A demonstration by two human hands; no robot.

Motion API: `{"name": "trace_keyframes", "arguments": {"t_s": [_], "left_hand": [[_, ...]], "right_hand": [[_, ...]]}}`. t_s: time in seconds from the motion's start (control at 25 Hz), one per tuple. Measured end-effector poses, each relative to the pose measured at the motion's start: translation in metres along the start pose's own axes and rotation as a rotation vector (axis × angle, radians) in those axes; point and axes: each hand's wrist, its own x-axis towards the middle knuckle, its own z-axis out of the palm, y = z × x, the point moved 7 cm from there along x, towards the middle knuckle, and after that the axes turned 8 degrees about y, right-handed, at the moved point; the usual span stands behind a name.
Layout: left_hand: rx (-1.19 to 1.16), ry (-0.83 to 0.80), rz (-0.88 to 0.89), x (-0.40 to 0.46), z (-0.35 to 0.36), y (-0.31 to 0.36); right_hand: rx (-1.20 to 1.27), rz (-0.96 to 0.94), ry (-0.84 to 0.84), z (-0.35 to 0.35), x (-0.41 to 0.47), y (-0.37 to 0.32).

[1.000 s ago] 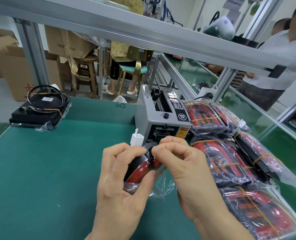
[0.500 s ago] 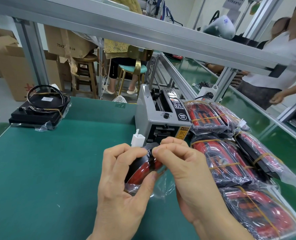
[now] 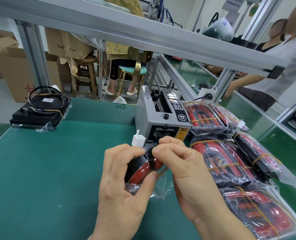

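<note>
Nearest, the left hand [image 3: 124,186] is gripping a bagged black-and-red cable bundle [image 3: 139,168] from the left and below, thumb pressing its red face, while the right hand [image 3: 185,174] is pinching its top edge. The bundle is hanging between both hands above the green table [image 3: 57,170], tilting up from near-left to far-right, with a grey tape dispenser [image 3: 154,116] standing just beyond.
</note>
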Motion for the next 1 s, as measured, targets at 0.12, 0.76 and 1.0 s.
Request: {"name": "trace_keyframes", "arguments": {"t_s": [0.12,0.76,1.0], "left_hand": [[-0.003,-0.004,0.001,-0.0009,0.0007,0.001],[0.007,0.007,0.009,0.0006,0.0006,0.0023],[0.004,0.014,0.007,0.0015,0.0001,0.0031]], "right_hand": [[-0.052,-0.032,0.025,-0.0008,0.0003,-0.0005],[-0.005,0.01,0.017,-0.003,0.0013,0.004],[0.051,0.045,-0.024,-0.0016,-0.0009,0.0033]]}}
